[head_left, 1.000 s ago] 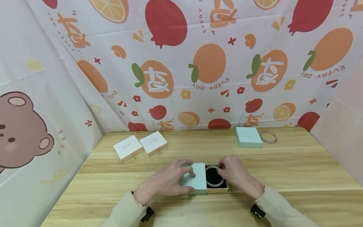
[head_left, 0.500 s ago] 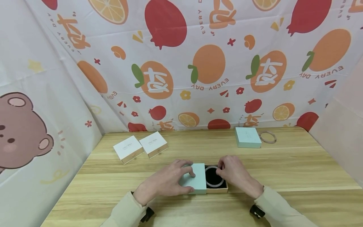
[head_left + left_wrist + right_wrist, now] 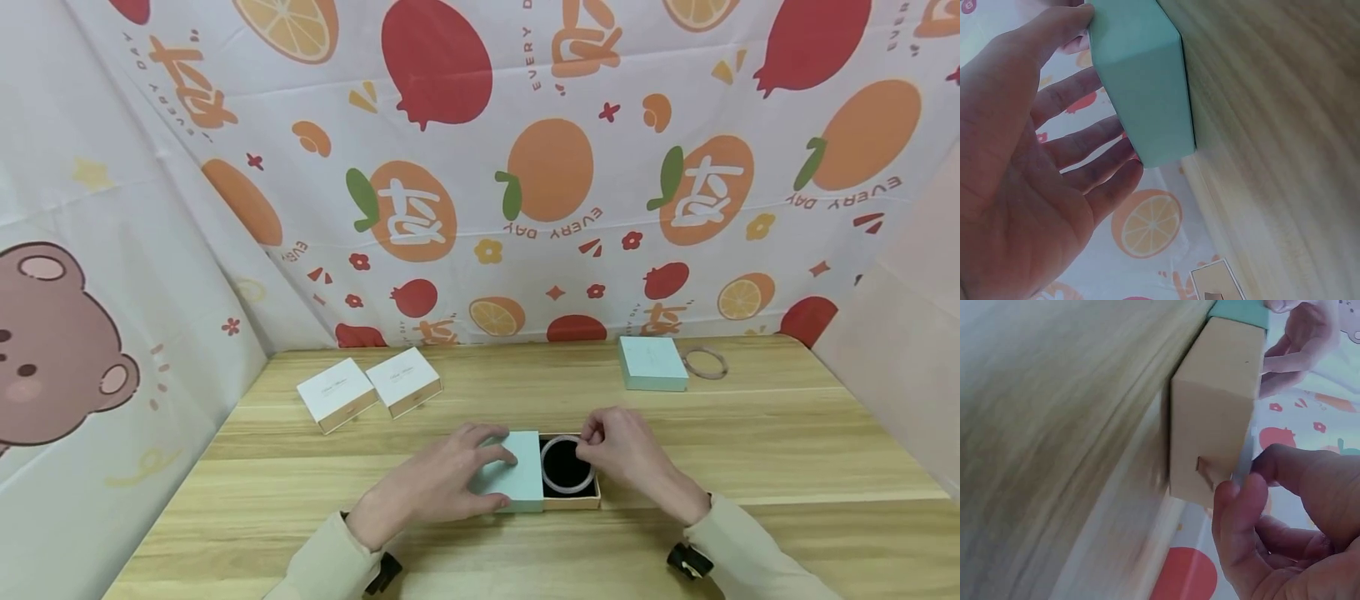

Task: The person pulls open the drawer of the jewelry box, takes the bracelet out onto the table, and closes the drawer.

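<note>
In the head view, a mint-green sliding jewelry box (image 3: 521, 475) lies on the table with its tan, black-lined drawer (image 3: 572, 503) pulled out to the right. My left hand (image 3: 442, 475) holds the mint sleeve, its thumb at the near side and its fingers over the top and far edge. The left wrist view shows those fingers along the edge of the mint sleeve (image 3: 1147, 94). With thumb and forefinger, my right hand (image 3: 626, 454) pinches the right rim of a pale bangle (image 3: 553, 483) over the black lining. The drawer's tan end (image 3: 1210, 425) faces the right wrist camera.
Two white boxes (image 3: 337, 390) stand at the back left of the wooden table (image 3: 300, 483). A second mint box (image 3: 652, 363) sits at the back right with another pale bangle (image 3: 707, 363) beside it. A fruit-print cloth (image 3: 465, 200) hangs behind the table.
The bangle has risen slightly at the drawer, and my right hand has shifted a little up and to the right with it. My left hand stays on the mint sleeve.
</note>
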A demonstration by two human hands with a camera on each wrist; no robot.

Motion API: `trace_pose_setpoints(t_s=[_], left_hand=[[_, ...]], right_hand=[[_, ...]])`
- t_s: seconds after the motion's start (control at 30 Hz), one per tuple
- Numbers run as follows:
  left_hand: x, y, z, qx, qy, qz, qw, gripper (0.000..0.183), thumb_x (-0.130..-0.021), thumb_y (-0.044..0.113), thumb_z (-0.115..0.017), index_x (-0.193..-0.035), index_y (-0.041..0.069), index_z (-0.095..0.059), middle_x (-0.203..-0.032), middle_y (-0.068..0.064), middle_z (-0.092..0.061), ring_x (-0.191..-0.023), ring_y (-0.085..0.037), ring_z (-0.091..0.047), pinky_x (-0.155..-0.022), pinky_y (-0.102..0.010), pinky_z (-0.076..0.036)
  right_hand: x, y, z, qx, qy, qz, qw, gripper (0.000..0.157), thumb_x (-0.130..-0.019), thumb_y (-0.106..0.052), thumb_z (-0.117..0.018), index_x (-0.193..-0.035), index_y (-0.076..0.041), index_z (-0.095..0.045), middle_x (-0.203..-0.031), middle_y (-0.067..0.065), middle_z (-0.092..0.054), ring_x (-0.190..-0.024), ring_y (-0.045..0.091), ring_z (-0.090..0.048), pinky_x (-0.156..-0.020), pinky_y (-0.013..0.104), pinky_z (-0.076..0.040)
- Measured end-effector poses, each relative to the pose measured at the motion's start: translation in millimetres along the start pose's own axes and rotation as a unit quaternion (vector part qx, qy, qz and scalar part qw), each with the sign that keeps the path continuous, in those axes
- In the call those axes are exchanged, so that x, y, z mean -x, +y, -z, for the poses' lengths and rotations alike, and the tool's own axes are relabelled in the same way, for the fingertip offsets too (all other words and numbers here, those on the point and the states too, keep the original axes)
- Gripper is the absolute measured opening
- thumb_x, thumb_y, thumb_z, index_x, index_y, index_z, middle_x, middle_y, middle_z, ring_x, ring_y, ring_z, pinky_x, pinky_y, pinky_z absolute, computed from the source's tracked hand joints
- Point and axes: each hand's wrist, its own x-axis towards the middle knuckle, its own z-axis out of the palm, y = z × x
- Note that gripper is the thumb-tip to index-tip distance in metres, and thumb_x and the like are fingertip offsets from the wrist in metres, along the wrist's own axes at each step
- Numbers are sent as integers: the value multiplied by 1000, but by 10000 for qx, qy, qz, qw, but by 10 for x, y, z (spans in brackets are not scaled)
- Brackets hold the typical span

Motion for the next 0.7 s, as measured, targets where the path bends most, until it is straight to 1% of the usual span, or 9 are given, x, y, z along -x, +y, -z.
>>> trace_pose_setpoints(t_s=[0.13, 0.27, 0.43, 0.57, 0.7], left_hand=[[0, 0, 6, 35, -9, -12, 10000, 39, -91, 44, -74, -125, 24, -70, -150, -7, -55, -137, -26, -53, -108, -46, -51], [-7, -4, 15, 95, -47, 16, 9999, 39, -91, 43, -75, -124, 24, -71, -150, -7, -55, -138, -27, -53, -109, -47, -50], [-13, -8, 28, 118, -88, 59, 9999, 38, -91, 43, -75, -123, 23, -71, -151, -8, -54, -138, -28, -53, -109, -47, -50], [-10, -7, 28, 121, -100, 67, 9999, 38, -91, 44, -75, -123, 23, -71, -151, -8, -54, -138, -28, -52, -109, -47, -50], [-4, 6, 24, 47, -112, 26, 9999, 38, -92, 44, -74, -124, 23, -71, -151, -7, -54, -138, -28, -52, -106, -47, -53]], right_hand=[[4, 7, 3, 194, -20, 124, 9997, 11, -78, -3, -72, -72, -11, -67, -61, -6, -57, -56, 6, -48, -56, 20, -40], [6, -3, 12, 342, -105, 142, 9993, 10, -78, -3, -74, -76, -10, -67, -62, -6, -56, -57, 6, -49, -57, 21, -41], [10, -19, 33, 398, -133, 194, 9989, 10, -79, -3, -74, -76, -10, -68, -62, -6, -58, -59, 7, -50, -57, 21, -41], [22, -8, 45, 177, -165, 160, 9996, 9, -80, -2, -73, -78, -10, -69, -64, -5, -59, -59, 7, -51, -56, 21, -41], [50, 29, 55, -368, -308, 45, 9988, 2, -84, -4, -70, -84, -6, -71, -66, -2, -62, -56, 8, -54, -52, 22, -44]])
